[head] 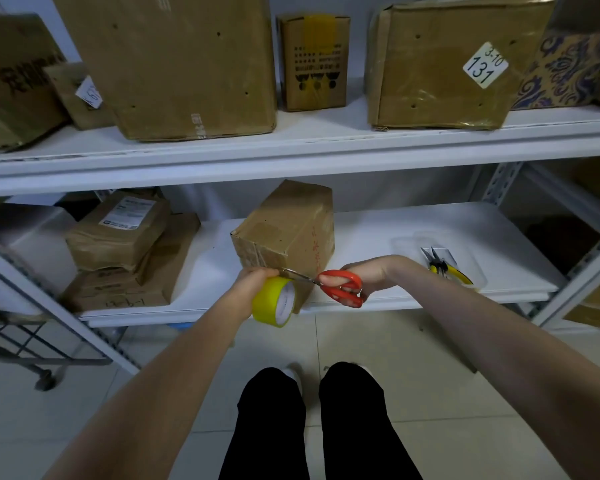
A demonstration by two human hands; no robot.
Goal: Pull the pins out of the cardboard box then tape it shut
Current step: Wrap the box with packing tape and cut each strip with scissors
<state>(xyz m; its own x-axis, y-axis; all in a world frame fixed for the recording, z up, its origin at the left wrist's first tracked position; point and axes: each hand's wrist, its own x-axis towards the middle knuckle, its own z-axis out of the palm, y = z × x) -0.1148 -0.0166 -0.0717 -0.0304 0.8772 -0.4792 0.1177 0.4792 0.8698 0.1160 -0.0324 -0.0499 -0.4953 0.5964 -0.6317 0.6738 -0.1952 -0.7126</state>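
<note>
Forward, left hand gripping tape, right hand gripping scissors, cardboard box just behind.

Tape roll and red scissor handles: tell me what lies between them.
Head view: the scissor blades span that gap, tips at the left hand gripping the tape roll; the right hand holds the scissors. The cardboard box stands behind.

The left forearm and right forearm, both bare, reach forward and converge toward the middle. The left hand, knuckles up, curls its fingers over the top of a yellow tape roll. The right hand, wrist bent inward, grips the red handles of scissors, blades pointing at the left hand. The hands are near each other, not touching.
</note>
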